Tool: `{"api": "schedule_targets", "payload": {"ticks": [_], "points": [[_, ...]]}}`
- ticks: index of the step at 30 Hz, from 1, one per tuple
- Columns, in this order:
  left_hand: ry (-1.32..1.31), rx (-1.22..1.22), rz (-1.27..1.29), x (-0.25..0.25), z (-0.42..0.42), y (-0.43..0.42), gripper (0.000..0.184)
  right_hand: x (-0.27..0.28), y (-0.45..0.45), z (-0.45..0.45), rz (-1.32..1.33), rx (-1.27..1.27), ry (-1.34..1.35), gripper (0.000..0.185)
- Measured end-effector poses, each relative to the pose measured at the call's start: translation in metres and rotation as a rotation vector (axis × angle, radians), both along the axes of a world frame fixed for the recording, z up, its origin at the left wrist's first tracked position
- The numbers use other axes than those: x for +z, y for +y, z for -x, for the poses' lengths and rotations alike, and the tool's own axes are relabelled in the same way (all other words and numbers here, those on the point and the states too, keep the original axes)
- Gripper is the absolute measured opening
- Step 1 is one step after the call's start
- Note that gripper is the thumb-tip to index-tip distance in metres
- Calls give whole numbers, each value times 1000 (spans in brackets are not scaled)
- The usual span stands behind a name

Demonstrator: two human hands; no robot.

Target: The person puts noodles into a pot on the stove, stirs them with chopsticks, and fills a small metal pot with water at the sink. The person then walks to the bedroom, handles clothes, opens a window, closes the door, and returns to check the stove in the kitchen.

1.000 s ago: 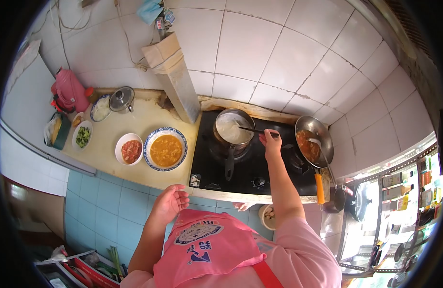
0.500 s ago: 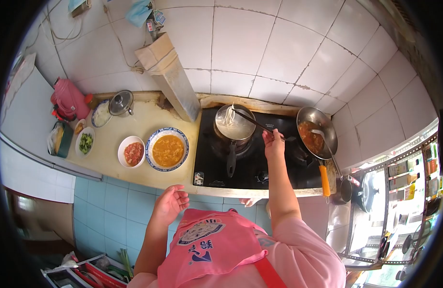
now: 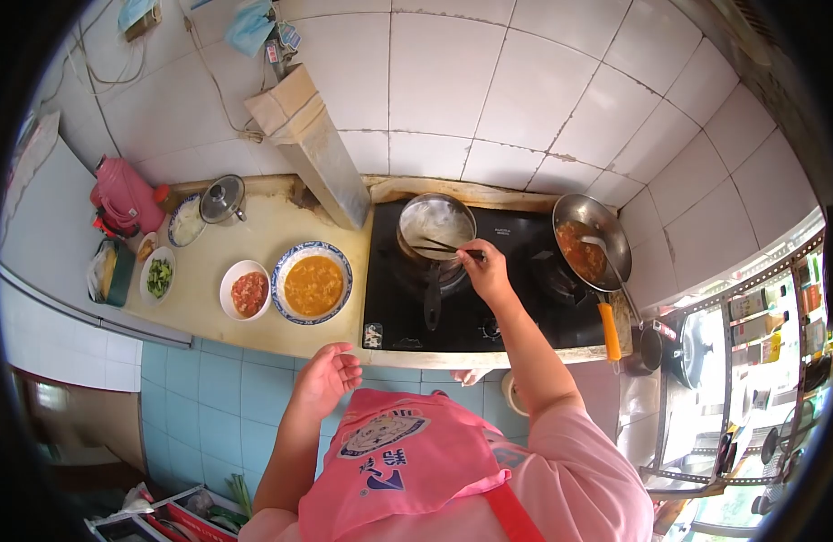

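With my right hand (image 3: 484,268) I grip a pair of dark chopsticks (image 3: 445,246), their tips inside the saucepan (image 3: 433,200) on the left burner. Pale noodles (image 3: 435,221) lie in the cloudy liquid there. The saucepan's black handle (image 3: 432,303) points toward me. My left hand (image 3: 329,375) is held just off the counter's front edge, fingers loosely curled but apart, with nothing in it. Nearest to it on the counter is a blue-rimmed bowl (image 3: 345,291) of orange, egg-like soup. Beside that stands a white bowl (image 3: 228,300) of chopped red food.
A wok (image 3: 615,239) of reddish sauce with a ladle (image 3: 606,259) in it sits on the right burner, its orange handle (image 3: 608,332) jutting past the front edge. A slanted metal duct (image 3: 322,167) rises behind the counter. Chopped greens (image 3: 159,277) and a pot lid (image 3: 222,199) are at left.
My right hand has moved left and toward me. The noodles lifted on the chopsticks are back down in the saucepan. My left hand has hardly moved.
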State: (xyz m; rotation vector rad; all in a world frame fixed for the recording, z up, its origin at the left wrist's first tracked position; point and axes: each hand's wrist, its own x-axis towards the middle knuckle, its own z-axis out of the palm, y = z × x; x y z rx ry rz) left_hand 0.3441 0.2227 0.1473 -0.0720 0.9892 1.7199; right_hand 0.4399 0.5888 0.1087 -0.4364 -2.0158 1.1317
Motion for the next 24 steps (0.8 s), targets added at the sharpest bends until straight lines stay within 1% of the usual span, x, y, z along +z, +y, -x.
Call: {"api": "schedule_targets", "payload": {"ticks": [2, 3, 4, 7, 10, 11, 12, 14, 15, 16, 18, 19, 20, 22, 23, 24], "points": [[4, 2, 0, 2, 0, -1, 32, -4, 12, -4, 4, -57, 54, 10], [6, 2, 0, 2, -1, -2, 32, 2, 15, -9, 10, -112, 24, 9], [8, 3, -1, 2, -1, -2, 32, 7, 16, -13, -21, -159, 63, 8], [6, 1, -12, 2, -1, -4, 32, 16, 22, -23, -102, -237, 47, 10], [-2, 4, -9, 1, -3, -4, 32, 1, 24, -22, -95, -254, 38, 10], [-4, -1, -9, 1, -4, -3, 32, -8, 23, -22, -25, -228, -12, 10], [-6, -6, -10, 1, -4, -3, 32, -4, 18, -25, -26, -227, -11, 10], [-5, -5, -9, 2, -2, -4, 31, 12, 5, -31, 308, -164, 35, 9], [-8, -7, -6, 2, -2, -5, 31, 11, 7, -36, 282, -140, 90, 10], [-7, -5, -5, 2, -2, -6, 31, 28, 0, -41, 278, -180, 113, 8], [-9, -11, -5, 0, 0, -6, 31, 58, -12, -60, -72, -254, 14, 9], [-10, -7, -6, 0, 1, -6, 31, 72, -21, -68, -161, -242, 5, 11], [-18, -17, -8, 1, 1, -6, 31, 79, -30, -73, -161, -238, 4, 11], [-25, -26, -13, 0, 2, -5, 31, 86, -44, -82, -351, -171, -22, 13], [-28, -34, -20, -1, 2, -5, 31, 79, -46, -87, -316, -127, -53, 15], [-31, -42, -26, -2, 3, -5, 30, 76, -50, -91, -337, -96, -101, 16]]}}
